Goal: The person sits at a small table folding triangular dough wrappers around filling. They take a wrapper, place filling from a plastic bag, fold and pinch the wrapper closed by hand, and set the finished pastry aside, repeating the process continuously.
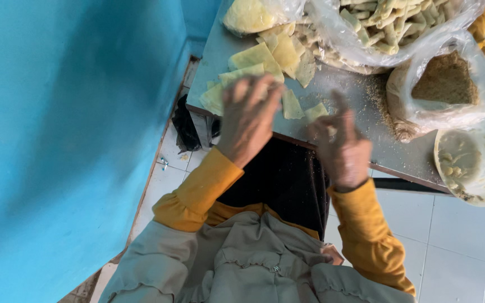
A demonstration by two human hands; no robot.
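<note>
Both hands, the left hand [248, 115] and right hand [341, 143], were held open and empty above pale pastry sheets [265, 62] on a metal table [338, 101].

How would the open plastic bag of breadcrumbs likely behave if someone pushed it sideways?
The bag of breadcrumbs would probably slump rather than slide: its thin film looks floppy. Its mouth gapes open, so crumbs could spill; some already lie scattered on the table.
</note>
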